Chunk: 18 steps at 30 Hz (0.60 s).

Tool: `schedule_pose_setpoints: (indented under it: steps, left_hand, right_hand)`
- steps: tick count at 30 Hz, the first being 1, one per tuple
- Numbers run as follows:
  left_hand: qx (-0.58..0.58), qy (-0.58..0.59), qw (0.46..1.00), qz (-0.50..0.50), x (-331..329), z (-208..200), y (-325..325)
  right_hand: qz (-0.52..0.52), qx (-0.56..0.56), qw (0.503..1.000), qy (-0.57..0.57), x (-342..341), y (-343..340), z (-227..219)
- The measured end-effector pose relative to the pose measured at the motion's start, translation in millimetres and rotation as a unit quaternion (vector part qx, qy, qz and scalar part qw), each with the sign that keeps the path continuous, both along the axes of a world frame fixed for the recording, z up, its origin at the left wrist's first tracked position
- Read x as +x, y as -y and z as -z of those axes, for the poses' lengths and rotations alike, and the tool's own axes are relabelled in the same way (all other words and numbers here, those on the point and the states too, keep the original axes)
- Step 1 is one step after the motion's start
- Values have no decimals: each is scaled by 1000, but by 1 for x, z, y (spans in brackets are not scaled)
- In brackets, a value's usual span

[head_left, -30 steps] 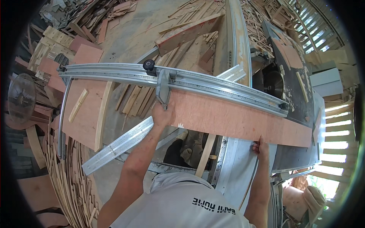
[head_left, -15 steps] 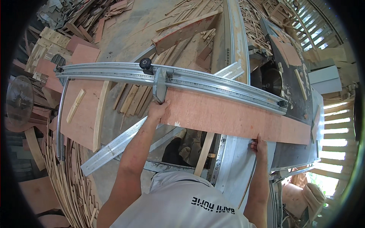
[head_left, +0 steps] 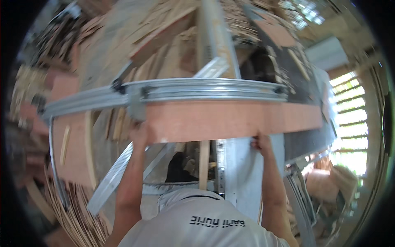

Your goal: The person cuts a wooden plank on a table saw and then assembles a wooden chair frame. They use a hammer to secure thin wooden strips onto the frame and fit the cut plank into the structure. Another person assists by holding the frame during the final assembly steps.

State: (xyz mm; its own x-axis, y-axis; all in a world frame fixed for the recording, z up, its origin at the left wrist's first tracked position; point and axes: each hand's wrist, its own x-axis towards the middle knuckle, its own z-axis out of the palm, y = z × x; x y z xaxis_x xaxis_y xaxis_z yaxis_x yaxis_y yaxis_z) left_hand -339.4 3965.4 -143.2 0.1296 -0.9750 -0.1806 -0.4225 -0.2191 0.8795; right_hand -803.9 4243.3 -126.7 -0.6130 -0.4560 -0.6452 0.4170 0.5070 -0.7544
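Observation:
A long, narrow reddish plywood strip (head_left: 214,121) lies along the near side of a silver aluminium fence rail (head_left: 205,89). Its left end meets a grey stop block (head_left: 135,105) on the rail. At that end, my left hand (head_left: 140,133) is closed on the strip's near corner, just below the block; its fingers are blurred. Farther right, my right hand (head_left: 261,143) pinches the strip's near edge, fingers curled under it. The strip's right part reaches past the rail onto the dark saw table (head_left: 306,142).
A round saw blade (head_left: 267,68), blurred, stands beyond the rail's right end. A ribbed aluminium bar (head_left: 111,179) runs diagonally under the rail. Thin wood strips (head_left: 70,206) are heaped at lower left, near a plywood sheet (head_left: 76,156). Offcuts (head_left: 164,26) litter the floor ahead.
The whole view has turned and blurred, so the rail and strip now look more level and farther left. Both hands keep their hold on the strip, which still meets the stop block.

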Motion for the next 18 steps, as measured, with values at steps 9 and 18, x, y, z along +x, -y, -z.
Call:
schedule_pose_setpoints:
  steps: [9, 18]
  left_hand:
    - [-351, 83, 874, 326, -191, -75, -16]
    - [-323, 256, 833, 368, -270, -60, -8]
  right_hand:
    - [-1, 116, 991, -69, 2, 9, -12]
    - [28, 75, 994, -80, 1, 14, -2]
